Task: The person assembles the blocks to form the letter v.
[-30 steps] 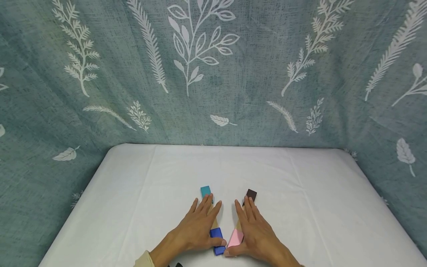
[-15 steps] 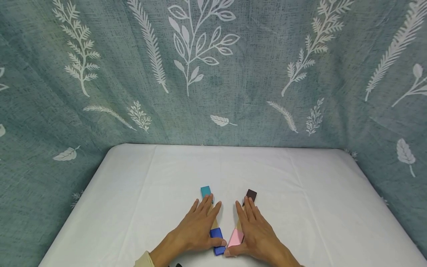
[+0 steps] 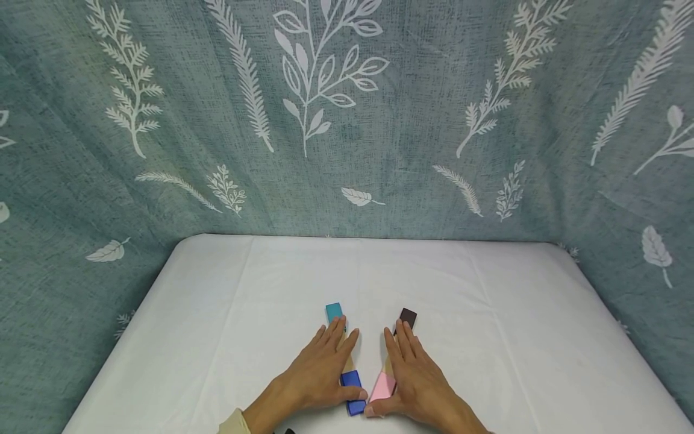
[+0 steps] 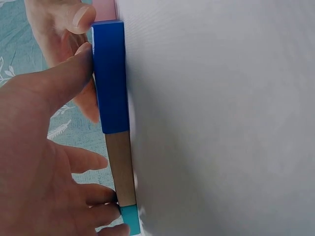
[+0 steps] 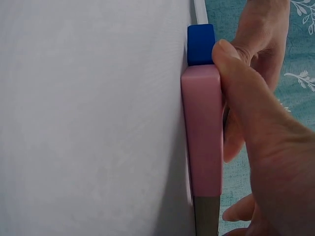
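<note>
Two slanting rows of blocks lie on the white cloth in the head view, closest together at the near end. My left hand (image 3: 320,374) rests over the left row with fingers outstretched, its thumb on the blue block (image 3: 351,378). Beyond come a plain wooden block (image 4: 120,167) and a teal block (image 3: 333,310) at the far end. My right hand (image 3: 420,380) lies likewise over the other row, thumb at the near end of the pink block (image 3: 382,386). A plain wooden block (image 5: 206,216) follows, then a dark brown block (image 3: 408,317). Fingers partly hide both rows.
The white-covered table (image 3: 217,289) stretches out around the hands. A green curtain (image 3: 412,108) with white leaf prints hangs behind it and along both sides. A small black thing (image 3: 290,431) shows at the bottom edge, too cut off to tell.
</note>
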`<move>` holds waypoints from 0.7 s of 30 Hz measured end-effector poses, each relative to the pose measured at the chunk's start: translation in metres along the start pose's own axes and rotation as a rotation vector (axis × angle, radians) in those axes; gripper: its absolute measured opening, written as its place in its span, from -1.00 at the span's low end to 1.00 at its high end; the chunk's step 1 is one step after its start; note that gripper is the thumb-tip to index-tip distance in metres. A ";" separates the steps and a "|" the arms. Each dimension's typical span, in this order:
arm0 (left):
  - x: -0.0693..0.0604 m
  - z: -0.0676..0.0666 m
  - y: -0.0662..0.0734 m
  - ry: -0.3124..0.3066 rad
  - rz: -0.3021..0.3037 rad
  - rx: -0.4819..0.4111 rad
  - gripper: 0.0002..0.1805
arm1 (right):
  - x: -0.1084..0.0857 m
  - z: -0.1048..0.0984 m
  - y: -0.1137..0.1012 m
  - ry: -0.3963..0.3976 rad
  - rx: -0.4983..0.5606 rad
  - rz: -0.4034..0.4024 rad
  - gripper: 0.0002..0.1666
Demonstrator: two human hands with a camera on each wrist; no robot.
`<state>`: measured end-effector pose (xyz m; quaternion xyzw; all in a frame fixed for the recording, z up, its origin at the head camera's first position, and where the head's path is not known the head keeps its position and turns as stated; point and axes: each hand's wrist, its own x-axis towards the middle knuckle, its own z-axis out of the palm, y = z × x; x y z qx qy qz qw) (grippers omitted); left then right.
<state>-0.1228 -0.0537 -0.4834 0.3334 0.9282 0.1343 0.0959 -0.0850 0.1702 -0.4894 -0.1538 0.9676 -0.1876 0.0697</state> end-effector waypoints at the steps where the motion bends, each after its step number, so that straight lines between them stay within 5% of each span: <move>1: 0.000 0.000 0.000 0.000 0.000 -0.001 0.12 | 0.000 0.000 0.000 -0.001 0.001 0.001 0.70; 14: 0.000 0.000 -0.003 -0.004 0.007 -0.002 0.10 | 0.002 -0.001 0.000 -0.011 -0.009 0.008 0.72; 21: -0.001 -0.005 -0.004 0.018 0.007 -0.030 0.04 | 0.000 -0.010 0.006 0.052 0.039 -0.029 0.66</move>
